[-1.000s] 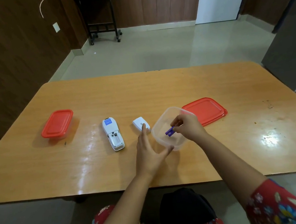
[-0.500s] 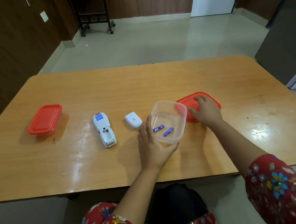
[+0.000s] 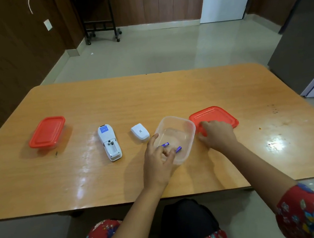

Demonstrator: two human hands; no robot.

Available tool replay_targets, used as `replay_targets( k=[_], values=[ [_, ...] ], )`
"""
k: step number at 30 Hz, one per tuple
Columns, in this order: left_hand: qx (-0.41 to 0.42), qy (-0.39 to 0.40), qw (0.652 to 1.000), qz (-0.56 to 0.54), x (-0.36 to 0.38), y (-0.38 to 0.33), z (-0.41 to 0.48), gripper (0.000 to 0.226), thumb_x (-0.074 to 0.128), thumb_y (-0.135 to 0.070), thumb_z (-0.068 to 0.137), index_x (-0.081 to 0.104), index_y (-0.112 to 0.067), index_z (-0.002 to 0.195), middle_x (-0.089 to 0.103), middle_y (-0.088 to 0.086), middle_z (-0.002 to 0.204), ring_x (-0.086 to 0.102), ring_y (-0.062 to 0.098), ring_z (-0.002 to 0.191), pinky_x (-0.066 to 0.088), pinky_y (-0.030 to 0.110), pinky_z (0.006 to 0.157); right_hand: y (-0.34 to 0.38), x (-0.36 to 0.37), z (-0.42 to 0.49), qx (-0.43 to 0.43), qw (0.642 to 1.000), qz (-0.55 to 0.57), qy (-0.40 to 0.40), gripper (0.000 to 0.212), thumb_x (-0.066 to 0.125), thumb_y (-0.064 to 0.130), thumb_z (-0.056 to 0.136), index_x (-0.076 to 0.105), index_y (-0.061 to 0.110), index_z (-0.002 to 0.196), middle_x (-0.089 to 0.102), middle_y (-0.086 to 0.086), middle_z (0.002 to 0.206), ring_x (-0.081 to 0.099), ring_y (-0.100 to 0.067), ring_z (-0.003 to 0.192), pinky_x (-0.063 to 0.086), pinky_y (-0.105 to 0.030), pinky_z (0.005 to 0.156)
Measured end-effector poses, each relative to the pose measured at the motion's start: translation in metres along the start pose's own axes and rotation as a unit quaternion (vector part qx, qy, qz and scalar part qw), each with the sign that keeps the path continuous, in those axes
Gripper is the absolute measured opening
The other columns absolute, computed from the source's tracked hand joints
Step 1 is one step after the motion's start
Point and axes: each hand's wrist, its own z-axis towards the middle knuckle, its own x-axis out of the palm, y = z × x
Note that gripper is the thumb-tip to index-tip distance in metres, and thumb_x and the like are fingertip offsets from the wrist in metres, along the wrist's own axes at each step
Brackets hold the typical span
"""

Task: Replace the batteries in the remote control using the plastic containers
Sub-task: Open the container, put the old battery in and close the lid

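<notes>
The white remote control point(image 3: 110, 144) lies face down on the glossy orange-brown wooden table point(image 3: 150, 100), left of centre, with its battery bay open and empty at the near end. Just to its right, apart from it, lies the small white plastic battery cover point(image 3: 140, 132). Further right stands an open clear plastic container point(image 3: 180, 125), and on its floor lie two small purple batteries point(image 3: 164, 144), near each other but not touching. The left hand point(image 3: 157, 162) reaches over the near rim of this container, its fingers point(image 3: 163, 153) loosely curled and partly spread above the batteries; whether they touch a battery cannot be told, and they close on nothing that shows. Touching the container's right side lies a loose red plastic lid point(image 3: 217, 115), flat on the table. The right hand point(image 3: 217, 134) rests on the near left edge of that lid, its fingers point(image 3: 203, 126) bent down over the rim; whether they grip it or only press on it cannot be told. Far to the left, well apart from the rest, stands a second plastic container with a red lid shut on it point(image 3: 47, 132). Both forearms are bare, with red flowered sleeves point(image 3: 313, 213) at the bottom of the view. Beyond the table lie a pale tiled floor point(image 3: 155, 51) and dark wood-panelled walls point(image 3: 10, 56).
</notes>
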Motion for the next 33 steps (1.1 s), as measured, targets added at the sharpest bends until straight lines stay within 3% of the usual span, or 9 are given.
replay_targets(
  k=[3,6,11,16,19,21,24,29,33],
  values=[
    [0.026,-0.004,1.0,-0.013,-0.012,0.008,0.001,0.006,0.054,-0.029,0.088,0.056,-0.024,0.09,0.041,-0.018,0.139,0.042,-0.006,0.121,0.039,0.017,0.088,0.001,-0.021,-0.005,-0.035,0.99,0.026,-0.13,0.032,0.053,0.023,0.082,0.062,0.017,0.112,0.072,-0.007,0.087,0.067,-0.034,0.074,0.038,-0.031,0.052],
    [0.029,-0.01,0.999,-0.028,-0.023,0.015,0.003,0.041,0.048,-0.009,0.091,0.044,-0.022,0.13,0.045,-0.023,0.119,0.047,-0.014,0.107,0.034,0.001,0.077,0.003,-0.045,-0.006,-0.067,0.958,0.057,-0.274,0.033,0.065,0.01,0.073,0.069,0.013,0.106,0.074,-0.007,0.077,0.067,-0.031,0.059,0.042,-0.028,0.043],
    [0.01,-0.09,0.995,0.031,-0.034,0.024,0.003,0.033,0.052,-0.021,0.09,0.047,-0.024,0.123,0.044,-0.022,0.119,0.047,0.001,0.109,0.042,0.022,0.084,0.025,-0.072,-0.007,-0.181,0.889,0.098,-0.408,0.029,0.059,0.007,0.075,0.073,0.014,0.099,0.075,-0.001,0.08,0.069,-0.023,0.064,0.044,-0.027,0.046],
    [-0.102,-0.139,0.984,-0.033,-0.033,0.022,-0.002,0.028,0.052,-0.034,0.09,0.046,-0.03,0.118,0.05,-0.011,0.118,0.054,0.004,0.084,0.039,0.017,0.064,0.05,-0.08,-0.006,-0.045,0.839,0.435,-0.323,0.037,0.049,0.013,0.08,0.066,0.023,0.111,0.072,0.006,0.084,0.058,-0.006,0.065,0.044,-0.02,0.059],
    [-0.173,-0.148,0.968,-0.105,-0.034,0.019,-0.002,0.017,0.05,-0.028,0.092,0.047,-0.03,0.109,0.058,-0.003,0.11,0.058,0.012,0.088,0.041,0.025,0.069,0.048,-0.065,0.0,0.066,0.778,0.574,-0.247,0.041,0.047,0.009,0.081,0.065,0.025,0.114,0.065,0.009,0.082,0.053,0.002,0.06,0.039,-0.011,0.054],
    [-0.185,-0.142,0.966,-0.113,-0.034,0.018,-0.001,0.013,0.048,-0.025,0.093,0.049,-0.03,0.105,0.06,-0.003,0.109,0.058,0.016,0.093,0.04,0.023,0.068,0.042,-0.05,0.005,0.154,0.755,0.618,-0.157,0.039,0.045,0.008,0.084,0.065,0.019,0.116,0.065,0.004,0.09,0.053,0.001,0.065,0.041,-0.015,0.055],
    [-0.198,-0.132,0.965,-0.114,-0.032,0.014,-0.001,0.015,0.043,-0.029,0.096,0.053,-0.023,0.106,0.061,0.0,0.115,0.057,0.014,0.096,0.038,0.021,0.068,0.04,-0.023,-0.002,0.201,0.81,0.549,-0.047,0.034,0.047,0.013,0.088,0.065,0.014,0.117,0.066,-0.004,0.101,0.059,-0.017,0.088,0.043,-0.027,0.072],
    [-0.221,-0.124,0.964,-0.079,-0.025,0.005,0.002,0.03,0.04,-0.051,0.093,0.045,-0.025,0.105,0.057,0.0,0.108,0.057,0.017,0.091,0.044,0.031,0.071,0.058,-0.002,-0.022,0.144,0.89,0.431,-0.049,0.022,0.052,0.028,0.09,0.066,0.017,0.103,0.069,-0.003,0.103,0.062,-0.022,0.099,0.043,-0.03,0.075],
    [-0.232,-0.124,0.963,-0.06,-0.022,-0.001,0.008,0.031,0.046,-0.037,0.095,0.045,-0.016,0.119,0.047,0.004,0.122,0.049,0.016,0.088,0.037,0.03,0.073,0.067,-0.006,-0.018,0.086,0.934,0.346,-0.024,0.041,0.043,0.02,0.089,0.05,0.025,0.129,0.058,-0.006,0.115,0.055,-0.027,0.106,0.047,-0.038,0.081]
  ],
)
